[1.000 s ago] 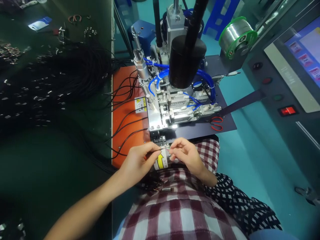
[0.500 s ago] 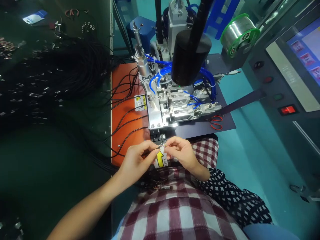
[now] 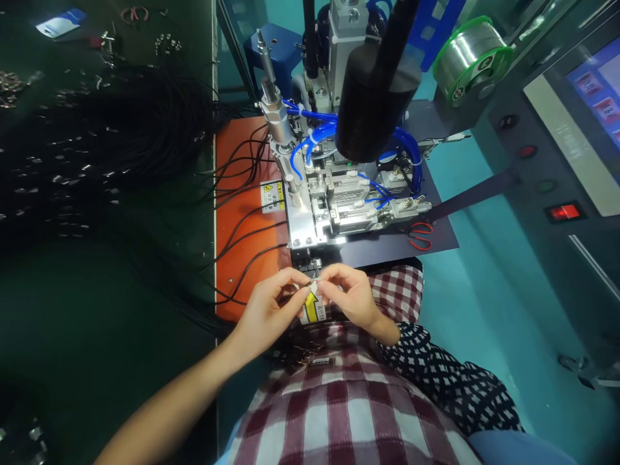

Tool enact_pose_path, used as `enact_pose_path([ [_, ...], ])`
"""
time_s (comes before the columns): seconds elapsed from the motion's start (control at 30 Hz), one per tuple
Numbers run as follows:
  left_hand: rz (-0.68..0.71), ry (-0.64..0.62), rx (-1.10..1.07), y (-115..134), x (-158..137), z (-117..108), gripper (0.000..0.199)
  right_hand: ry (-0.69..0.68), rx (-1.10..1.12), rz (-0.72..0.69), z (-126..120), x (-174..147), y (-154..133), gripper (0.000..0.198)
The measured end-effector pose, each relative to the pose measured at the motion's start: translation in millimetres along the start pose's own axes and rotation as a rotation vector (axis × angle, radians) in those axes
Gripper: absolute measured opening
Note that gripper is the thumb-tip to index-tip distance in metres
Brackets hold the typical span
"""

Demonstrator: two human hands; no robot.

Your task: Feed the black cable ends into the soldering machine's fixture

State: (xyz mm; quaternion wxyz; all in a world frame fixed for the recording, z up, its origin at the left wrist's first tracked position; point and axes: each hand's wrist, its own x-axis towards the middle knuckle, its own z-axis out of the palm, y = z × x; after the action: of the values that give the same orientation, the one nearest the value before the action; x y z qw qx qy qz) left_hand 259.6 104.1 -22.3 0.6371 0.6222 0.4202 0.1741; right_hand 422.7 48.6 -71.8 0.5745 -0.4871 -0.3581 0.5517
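Both hands on one tiny silvery piece, right by the near end of the machine

So the left hand and right hand are each pinching it thumb-to-finger, fingertips nearly meeting, over the yellow-arrow label; too small to tell what it is. Black cables cross the orange plate, a big dark bundle sits on the desk, and red-handled snips lie beside the machine.
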Motion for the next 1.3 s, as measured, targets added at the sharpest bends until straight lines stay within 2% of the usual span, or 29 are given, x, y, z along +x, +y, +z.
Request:
enact_pose_path([
  [0.1, -0.015, 0.021, -0.047, 6.5, 4.4, 2.5, 0.022, -0.023, -0.043, -0.001, -2.5, -0.8, -2.3, 0.018],
  [0.23, -0.074, 0.012, -0.169, 8.9, 10.2, 6.4, 0.02, -0.056, -0.084, 0.003, -3.6, -3.8, -4.3, 0.018],
  [0.53, -0.105, 0.132, -0.509, -11.6, 10.5, 15.1, 0.019, 0.004, -0.171, -0.003, 7.4, -4.6, 2.1, 0.018],
  [0.8, -0.138, 0.02, -0.384, -7.4, 9.1, 8.5, 0.022, 0.032, -0.271, -0.133, 4.0, -4.8, 5.4, 0.014],
  [1.03, -0.136, 0.12, -0.318, 2.1, 10.1, 10.6, 0.016, 0.069, -0.354, -0.153, -3.5, -5.9, 1.1, 0.006],
  [1.17, -0.122, 0.142, -0.307, 4.0, 10.1, 12.0, 0.015, 0.129, -0.473, -0.269, -7.0, -8.6, -8.3, 0.004],
  [1.3, -0.108, 0.135, -0.292, 3.2, 10.4, 12.1, 0.015, 0.132, -0.564, -0.383, -5.1, -9.4, -11.9, 0.006],
])
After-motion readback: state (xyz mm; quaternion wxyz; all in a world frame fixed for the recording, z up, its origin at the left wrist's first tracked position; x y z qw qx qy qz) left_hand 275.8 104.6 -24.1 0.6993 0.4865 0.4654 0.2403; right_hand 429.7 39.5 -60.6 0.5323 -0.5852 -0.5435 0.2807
